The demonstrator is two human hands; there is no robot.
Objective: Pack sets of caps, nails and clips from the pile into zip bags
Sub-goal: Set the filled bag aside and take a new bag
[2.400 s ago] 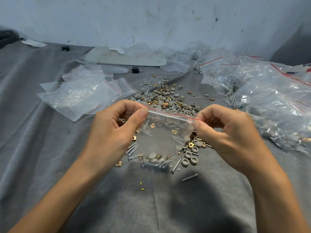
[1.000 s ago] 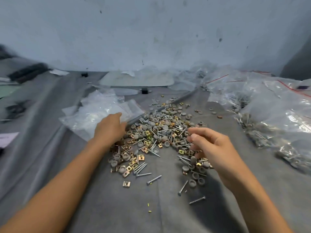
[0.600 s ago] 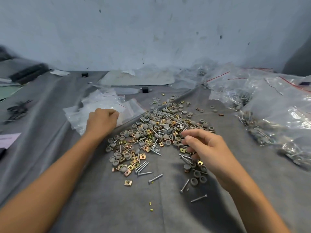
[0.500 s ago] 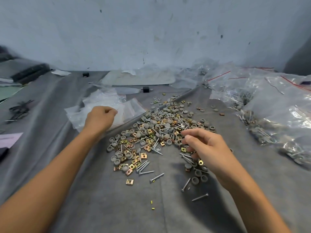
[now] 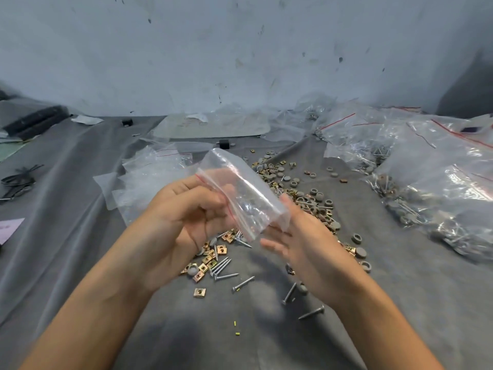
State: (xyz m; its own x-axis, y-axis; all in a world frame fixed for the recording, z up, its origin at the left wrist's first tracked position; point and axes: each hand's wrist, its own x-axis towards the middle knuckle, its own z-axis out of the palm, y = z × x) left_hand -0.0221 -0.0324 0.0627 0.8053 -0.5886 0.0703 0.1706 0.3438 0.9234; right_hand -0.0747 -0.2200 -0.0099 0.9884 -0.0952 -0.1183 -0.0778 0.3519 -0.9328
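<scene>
Zip bag (image 5: 241, 193) (clear, red seal line) held above pile (image 5: 306, 200): left hand (image 5: 181, 217) pinches its mouth, right hand (image 5: 306, 247) flat-fingered against its lower edge.

Cloth (image 5: 66, 236) covers work surface, wall (image 5: 240, 49) behind. Pile (image 5: 293, 188) of caps, nails, clips at centre of cloth. Stack of empty bags (image 5: 144, 180) left of pile, touching its edge. Filled bags (image 5: 432, 188) heaped right of pile, back to wall. Flat sheet (image 5: 213, 126) behind pile. Cable ties (image 5: 18, 180) far left. Loose nails (image 5: 242, 283) and single clip (image 5: 199, 292) in front of pile. Zip bag (image 5: 240, 193) above pile's near edge, held by left hand (image 5: 184, 214); right hand (image 5: 301, 244) under bag's right corner
</scene>
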